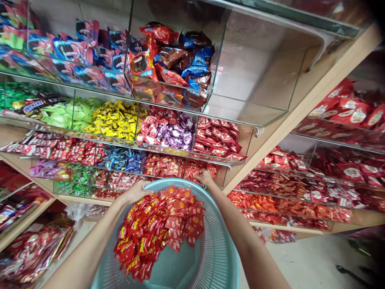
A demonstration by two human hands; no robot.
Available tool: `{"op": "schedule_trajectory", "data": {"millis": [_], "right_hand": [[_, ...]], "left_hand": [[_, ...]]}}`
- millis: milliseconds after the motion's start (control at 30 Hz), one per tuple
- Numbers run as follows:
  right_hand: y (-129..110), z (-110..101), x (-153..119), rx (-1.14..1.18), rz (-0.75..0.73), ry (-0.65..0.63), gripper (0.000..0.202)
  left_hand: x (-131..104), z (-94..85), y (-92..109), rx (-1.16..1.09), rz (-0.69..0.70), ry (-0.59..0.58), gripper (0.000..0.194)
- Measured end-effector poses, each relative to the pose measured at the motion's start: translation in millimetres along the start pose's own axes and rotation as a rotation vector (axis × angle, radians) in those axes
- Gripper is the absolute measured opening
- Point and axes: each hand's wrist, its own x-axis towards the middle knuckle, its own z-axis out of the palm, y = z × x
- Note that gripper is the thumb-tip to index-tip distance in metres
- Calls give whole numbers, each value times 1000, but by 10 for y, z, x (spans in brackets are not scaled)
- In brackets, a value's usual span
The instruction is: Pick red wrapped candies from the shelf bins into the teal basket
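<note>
In the head view: grasping the far-left rim of the teal basket (215, 237) with the left hand (136, 192), probably to steady it close to the shelf (222, 172) — and reaching past the far rim to the loose packets (190, 171) with the right hand (204, 177); cannot tell whether pinching any. With red-wrapped sweets (153, 224) heaped inside, toward the far left — perhaps from a tilt.

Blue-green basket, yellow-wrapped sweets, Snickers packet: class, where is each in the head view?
Blue-green basket (217, 230), head view: bare inner wall, right side.
Yellow-wrapped sweets (116, 121), head view: middle of the heap.
Snickers packet (34, 105), head view: its lettering.
</note>
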Motion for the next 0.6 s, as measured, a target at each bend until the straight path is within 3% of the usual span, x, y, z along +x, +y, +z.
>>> {"op": "schedule_trajectory", "data": {"millis": [133, 267, 433, 600], "right_hand": [[10, 75, 79, 107, 57, -2, 27], [15, -9, 18, 275, 102, -22, 33], [-89, -326, -279, 573, 141, -91, 34], [-274, -702, -754, 801, 124, -179, 29]], "left_hand": [[-34, -39, -38, 30, 21, 26, 25], [-22, -44, -58, 49, 26, 25, 25], [23, -10, 24, 41, 19, 9, 23], [95, 57, 139, 50, 41, -25, 22]]}}
